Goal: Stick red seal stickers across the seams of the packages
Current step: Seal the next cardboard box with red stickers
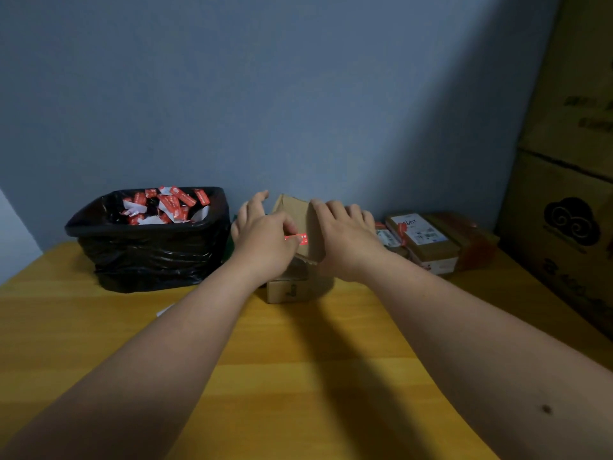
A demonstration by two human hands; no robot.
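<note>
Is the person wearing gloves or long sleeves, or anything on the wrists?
No. The left hand and right hand are bare, with no gloves or rings in view. Both forearms are uncovered right to the picture's edge, so no sleeve shows. No watch or bracelet sits on either wrist. The right forearm has one small dark mole.

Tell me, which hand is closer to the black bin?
Left. The left hand is just right of the bin, pressing a red sticker onto the box. The right hand is on the box's far side, farther from the bin.
</note>
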